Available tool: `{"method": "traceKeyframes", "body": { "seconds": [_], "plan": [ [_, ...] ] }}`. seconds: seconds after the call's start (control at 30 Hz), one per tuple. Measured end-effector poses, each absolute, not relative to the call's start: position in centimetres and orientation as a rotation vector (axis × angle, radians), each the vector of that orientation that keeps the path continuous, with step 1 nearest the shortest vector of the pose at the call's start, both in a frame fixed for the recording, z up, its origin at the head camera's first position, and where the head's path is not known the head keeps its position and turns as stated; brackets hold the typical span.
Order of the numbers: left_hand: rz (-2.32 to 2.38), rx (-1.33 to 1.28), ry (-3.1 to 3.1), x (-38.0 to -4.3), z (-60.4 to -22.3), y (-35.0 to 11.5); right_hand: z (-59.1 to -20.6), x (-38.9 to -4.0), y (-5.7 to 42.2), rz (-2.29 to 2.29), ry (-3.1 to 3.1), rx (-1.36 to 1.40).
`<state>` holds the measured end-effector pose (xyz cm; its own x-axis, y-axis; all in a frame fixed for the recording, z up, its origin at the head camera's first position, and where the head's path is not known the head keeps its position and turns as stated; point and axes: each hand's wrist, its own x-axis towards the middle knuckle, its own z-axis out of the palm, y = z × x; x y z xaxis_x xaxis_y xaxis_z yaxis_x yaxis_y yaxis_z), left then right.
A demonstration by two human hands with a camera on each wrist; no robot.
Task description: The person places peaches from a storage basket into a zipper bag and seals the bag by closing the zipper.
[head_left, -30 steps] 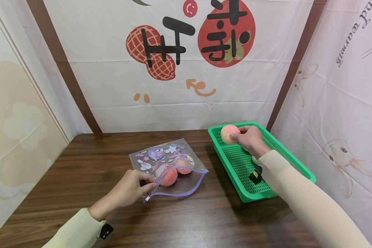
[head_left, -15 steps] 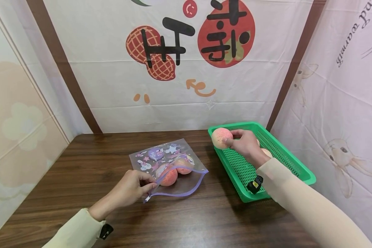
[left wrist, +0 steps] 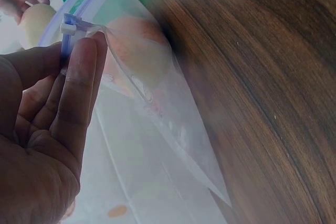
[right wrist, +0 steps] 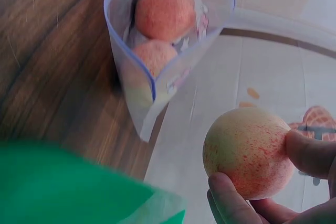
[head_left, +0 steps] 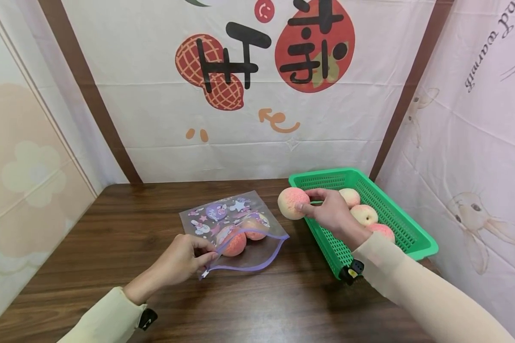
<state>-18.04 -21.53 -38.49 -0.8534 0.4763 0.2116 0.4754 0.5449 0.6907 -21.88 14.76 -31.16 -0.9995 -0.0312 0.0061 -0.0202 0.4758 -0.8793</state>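
Observation:
Between thumb and fingers, my right hand [head_left: 332, 209] holds a pink and cream peach [head_left: 293, 203] in the air, by the left rim of the green basket [head_left: 326, 243]. In the right wrist view the held peach [right wrist: 249, 153] shows whole. My left hand [head_left: 186, 259] pinches the edge of a clear printed zip bag [head_left: 223, 209] near its white slider [left wrist: 68, 27]. The bag lies on the table with its purple-edged mouth parted towards me. Two peaches are inside, a redder one [head_left: 233, 245] and another [head_left: 254, 229] beside it.
In the basket lie several peaches [head_left: 364, 215], partly behind my right wrist. The brown wooden table [head_left: 124, 228] reaches back to a printed cloth wall [head_left: 257, 157]. Another cloth wall [head_left: 455, 166] rises at the right, close to the basket.
My right hand has carried the peach leftwards and nearer, from over the basket to its left rim. More peaches in the basket have come into sight. My left hand and the bag stay put.

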Motion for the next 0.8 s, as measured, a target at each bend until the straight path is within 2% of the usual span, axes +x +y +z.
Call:
{"method": "traceKeyframes", "body": {
  "seconds": [0.8],
  "plan": [
    [1.234,0.841,2.751,-18.0,-38.4,-21.5,-32.2,-18.4,12.8,-1.575,2.688,-0.157]
  ]
}}
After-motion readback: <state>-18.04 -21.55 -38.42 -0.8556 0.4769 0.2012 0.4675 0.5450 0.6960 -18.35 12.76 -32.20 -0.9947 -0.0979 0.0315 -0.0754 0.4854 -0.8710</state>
